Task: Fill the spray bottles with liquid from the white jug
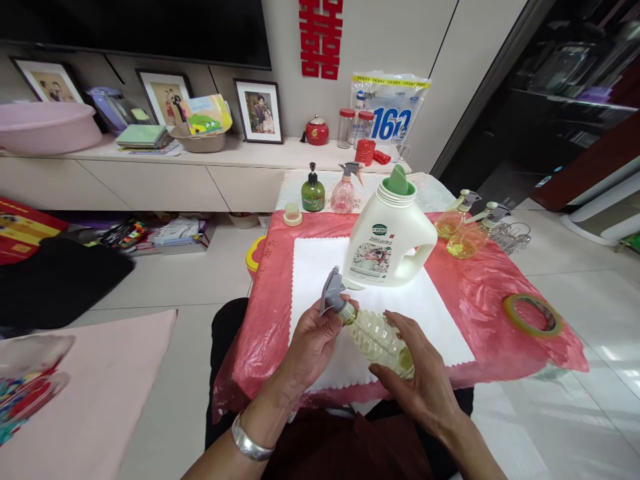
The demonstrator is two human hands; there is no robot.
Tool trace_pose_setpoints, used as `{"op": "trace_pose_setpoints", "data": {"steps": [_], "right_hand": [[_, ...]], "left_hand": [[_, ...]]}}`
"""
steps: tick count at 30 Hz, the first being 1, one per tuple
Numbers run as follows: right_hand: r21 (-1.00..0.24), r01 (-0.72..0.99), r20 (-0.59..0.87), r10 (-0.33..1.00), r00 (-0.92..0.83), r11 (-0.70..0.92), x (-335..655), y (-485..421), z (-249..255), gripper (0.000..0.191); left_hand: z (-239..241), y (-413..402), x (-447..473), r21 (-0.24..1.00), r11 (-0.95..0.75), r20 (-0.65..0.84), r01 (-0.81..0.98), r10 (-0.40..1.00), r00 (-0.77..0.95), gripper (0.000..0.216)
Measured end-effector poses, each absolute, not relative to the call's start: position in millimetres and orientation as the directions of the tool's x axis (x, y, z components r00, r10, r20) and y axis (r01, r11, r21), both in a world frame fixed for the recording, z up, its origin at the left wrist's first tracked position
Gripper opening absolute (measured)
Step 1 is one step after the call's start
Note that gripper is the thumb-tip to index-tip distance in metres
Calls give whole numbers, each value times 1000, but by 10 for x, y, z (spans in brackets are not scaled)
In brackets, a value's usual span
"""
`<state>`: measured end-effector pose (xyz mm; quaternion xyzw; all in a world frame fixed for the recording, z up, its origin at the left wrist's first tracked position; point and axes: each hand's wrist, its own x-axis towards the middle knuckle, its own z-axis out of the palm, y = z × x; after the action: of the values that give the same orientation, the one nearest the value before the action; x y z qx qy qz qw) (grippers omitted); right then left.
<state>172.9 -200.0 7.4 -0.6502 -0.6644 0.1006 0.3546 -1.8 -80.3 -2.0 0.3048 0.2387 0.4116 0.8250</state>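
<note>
I hold a small clear spray bottle (376,333) with yellowish liquid tilted over a white cloth (440,313). My left hand (313,340) is closed around the bottle's grey trigger head (333,297). My right hand (420,370) wraps the lower body of the bottle. Just behind stands a large white detergent jug (387,240) with a green spout, its cap off.
The cloth lies on a red plastic sheet (485,287) over a small table. A tape roll (533,315) sits at right. A green pump bottle (313,190), a pink spray bottle (345,190), a cream cap (293,215) and more clear spray bottles (463,233) stand behind.
</note>
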Motion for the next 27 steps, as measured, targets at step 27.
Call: {"op": "trace_pose_setpoints", "data": {"steps": [27], "right_hand": [[-887,437,252,949,191,148,1563,-2066,8,58]], "left_hand": [[183,-868,39,710,437,-204,-552,878,433,45]]}}
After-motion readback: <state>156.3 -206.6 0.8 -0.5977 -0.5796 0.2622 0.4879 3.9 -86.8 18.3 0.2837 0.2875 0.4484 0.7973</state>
